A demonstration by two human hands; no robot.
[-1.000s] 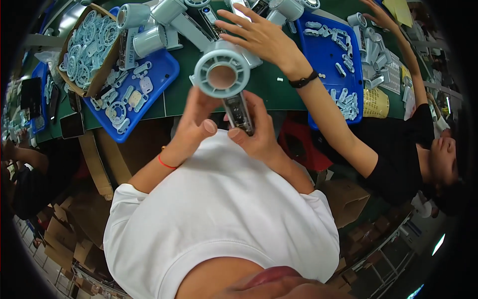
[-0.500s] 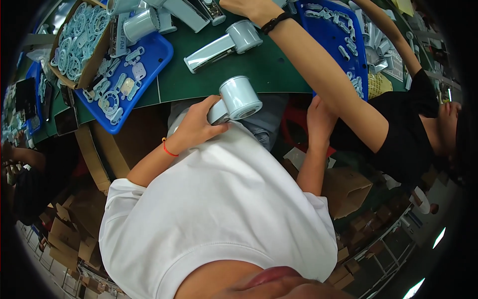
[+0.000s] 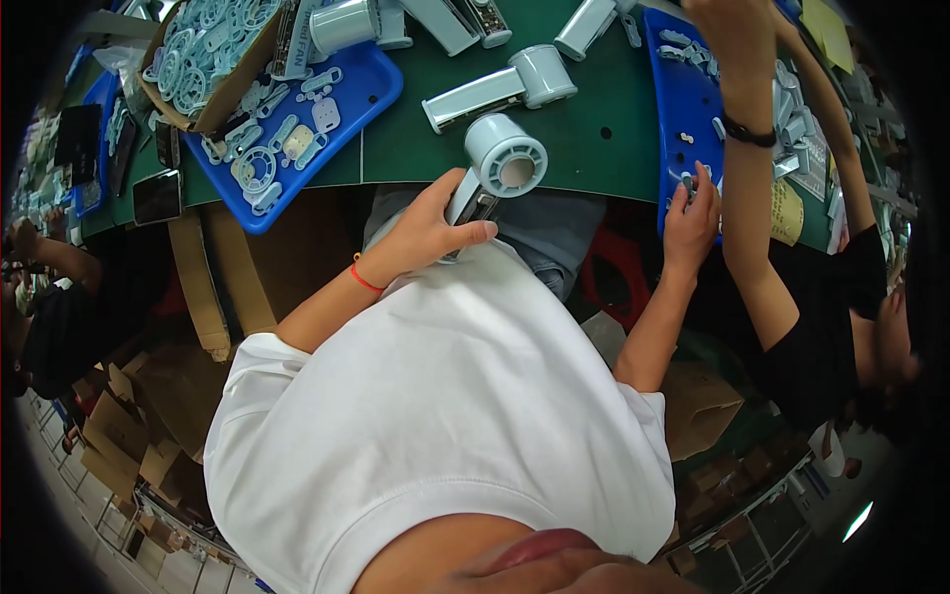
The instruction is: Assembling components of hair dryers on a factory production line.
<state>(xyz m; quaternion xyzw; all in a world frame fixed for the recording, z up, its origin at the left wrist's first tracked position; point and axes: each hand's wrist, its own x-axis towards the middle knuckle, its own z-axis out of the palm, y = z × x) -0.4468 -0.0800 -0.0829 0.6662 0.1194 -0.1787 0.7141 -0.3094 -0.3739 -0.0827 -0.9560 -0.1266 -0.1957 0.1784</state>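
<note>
My left hand (image 3: 430, 230) grips the handle of a pale blue handheld fan (image 3: 505, 158). The fan's drum-shaped head points up and away, its round vented end toward me, and the handle's open side shows dark inner parts. Over the near left edge of the right-hand blue tray (image 3: 676, 129), my right hand (image 3: 693, 223) has its fingertips together around a small pale part (image 3: 687, 185), mostly hidden by the fingers. Just beyond the held fan, another fan (image 3: 500, 91) lies on its side on the green table.
A co-worker's arm (image 3: 749, 168) with a black bracelet reaches across the right tray. More fan bodies (image 3: 435, 22) lie at the far side. On the left, a blue tray (image 3: 341, 134) of small parts and a carton (image 3: 211, 121) of pale rings crowd the table (image 3: 416, 163). A phone (image 3: 158, 197) lies nearby.
My right hand has risen from beside the table edge to the right tray, its fingers closing on a small part. The held fan has turned, showing its vented end. The co-worker's arm swung right.
</note>
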